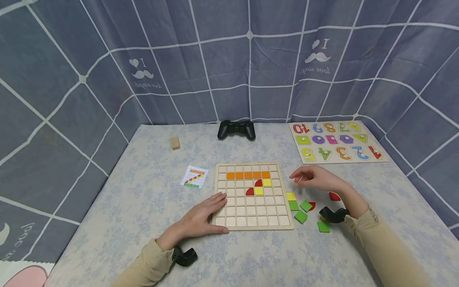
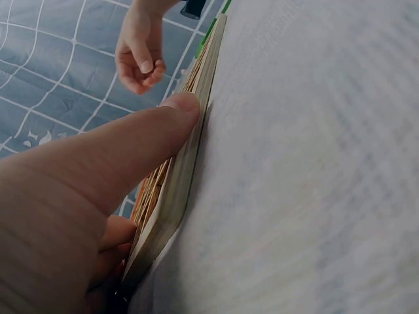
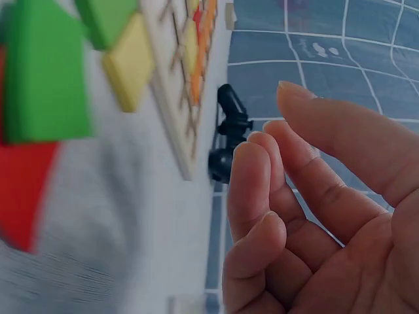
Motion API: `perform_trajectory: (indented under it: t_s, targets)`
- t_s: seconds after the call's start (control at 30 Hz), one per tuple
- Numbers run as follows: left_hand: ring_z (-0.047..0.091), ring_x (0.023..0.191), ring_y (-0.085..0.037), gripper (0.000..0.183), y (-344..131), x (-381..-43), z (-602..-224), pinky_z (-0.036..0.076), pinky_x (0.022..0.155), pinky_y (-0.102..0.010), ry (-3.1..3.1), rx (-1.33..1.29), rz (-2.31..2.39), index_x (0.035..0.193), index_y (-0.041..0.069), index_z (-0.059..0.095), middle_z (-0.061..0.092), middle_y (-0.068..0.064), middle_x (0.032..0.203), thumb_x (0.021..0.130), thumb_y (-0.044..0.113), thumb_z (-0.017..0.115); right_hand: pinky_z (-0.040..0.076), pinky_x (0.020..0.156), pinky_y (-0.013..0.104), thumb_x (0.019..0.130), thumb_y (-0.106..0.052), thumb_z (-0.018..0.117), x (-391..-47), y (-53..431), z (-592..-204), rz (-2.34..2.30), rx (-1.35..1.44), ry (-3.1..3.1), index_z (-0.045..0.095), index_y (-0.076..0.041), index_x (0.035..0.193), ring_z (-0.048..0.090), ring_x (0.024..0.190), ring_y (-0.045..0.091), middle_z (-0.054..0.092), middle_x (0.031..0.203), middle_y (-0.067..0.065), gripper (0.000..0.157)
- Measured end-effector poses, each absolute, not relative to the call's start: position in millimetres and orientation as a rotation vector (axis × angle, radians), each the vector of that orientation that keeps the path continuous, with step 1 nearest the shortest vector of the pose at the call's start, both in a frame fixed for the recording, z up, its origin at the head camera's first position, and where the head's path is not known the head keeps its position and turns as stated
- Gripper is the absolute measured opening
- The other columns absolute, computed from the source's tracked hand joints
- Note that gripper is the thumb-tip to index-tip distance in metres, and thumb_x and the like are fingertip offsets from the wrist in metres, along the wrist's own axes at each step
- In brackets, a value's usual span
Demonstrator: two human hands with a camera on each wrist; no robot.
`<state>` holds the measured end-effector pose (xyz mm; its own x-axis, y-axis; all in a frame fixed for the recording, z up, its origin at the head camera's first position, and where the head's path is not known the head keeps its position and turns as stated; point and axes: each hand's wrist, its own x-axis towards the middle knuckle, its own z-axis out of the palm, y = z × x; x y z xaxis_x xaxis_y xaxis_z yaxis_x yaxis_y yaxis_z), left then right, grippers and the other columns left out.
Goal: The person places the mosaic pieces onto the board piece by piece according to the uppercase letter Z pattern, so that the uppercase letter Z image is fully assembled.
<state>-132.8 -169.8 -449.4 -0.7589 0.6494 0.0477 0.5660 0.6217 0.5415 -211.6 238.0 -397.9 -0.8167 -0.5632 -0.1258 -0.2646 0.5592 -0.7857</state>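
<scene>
A wooden grid board point(image 1: 251, 224) lies in the middle of the table. In its squares sit a row of orange square tiles point(image 1: 248, 175), red quarter-round tiles point(image 1: 250, 191) and yellow square tiles point(image 1: 267, 182). My left hand point(image 1: 202, 215) rests at the board's near left corner, fingers on the left rim and thumb point(image 2: 150, 134) along the front edge. Right of the board, my right hand point(image 1: 319, 178) hovers with loosely bent fingers; nothing shows between thumb and fingers point(image 3: 249, 190). Below it lie loose green tiles point(image 1: 300, 217), a yellow tile point(image 1: 291, 197) and red pieces point(image 1: 334, 196).
A pattern card point(image 1: 195, 177) lies left of the board. Behind are a small wooden block point(image 1: 175, 143) and a black game controller point(image 1: 236, 130). A number and shape puzzle point(image 1: 337, 143) occupies the back right. Grey-blue checked cloth point(image 1: 229, 63) hangs behind the table.
</scene>
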Motion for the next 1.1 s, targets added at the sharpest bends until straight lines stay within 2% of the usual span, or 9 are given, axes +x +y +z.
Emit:
perform_trajectory:
  t_s: [0.17, 0.5, 0.83, 1.1]
  targets:
    - [0.017, 0.141, -0.014, 0.091, -170, -133, -450, 0.023, 0.112, -0.039, 2.689, 1.017, 0.821, 0.144, 0.003, 0.037, 0.025, -0.003, 0.153, 0.078, 0.06, 0.066, 0.05, 0.069, 0.027, 0.088, -0.013, 0.066, -208, 237, -411, -1.183, -0.696, 2.377, 0.062, 0.003, 0.113, 0.06, 0.078, 0.016, 0.066, 0.094, 0.007, 0.03]
    - [0.016, 0.141, -0.013, 0.091, -170, -132, -451, 0.023, 0.112, -0.039, 2.684, 1.013, 0.827, 0.144, 0.004, 0.037, 0.025, -0.002, 0.154, 0.078, 0.06, 0.065, 0.05, 0.067, 0.027, 0.085, -0.02, 0.07, -208, 235, -425, -1.105, -0.628, 2.362, 0.064, -0.001, 0.111, 0.059, 0.078, 0.019, 0.064, 0.097, 0.006, 0.033]
    - [0.016, 0.141, -0.013, 0.091, -170, -132, -450, 0.023, 0.112, -0.039, 2.684, 1.011, 0.822, 0.144, 0.004, 0.037, 0.025, -0.003, 0.154, 0.078, 0.059, 0.066, 0.05, 0.062, 0.027, 0.084, -0.015, 0.072, -207, 233, -430, -1.16, -0.702, 2.323, 0.063, 0.002, 0.108, 0.059, 0.073, 0.016, 0.064, 0.095, 0.008, 0.031]
    - [0.016, 0.141, -0.013, 0.092, -170, -133, -451, 0.024, 0.111, -0.04, 2.686, 1.014, 0.828, 0.144, 0.004, 0.037, 0.025, -0.002, 0.153, 0.078, 0.06, 0.066, 0.048, 0.059, 0.026, 0.081, -0.013, 0.074, -207, 232, -430, -1.148, -0.68, 2.335, 0.064, 0.0, 0.106, 0.058, 0.071, 0.017, 0.064, 0.092, 0.007, 0.03]
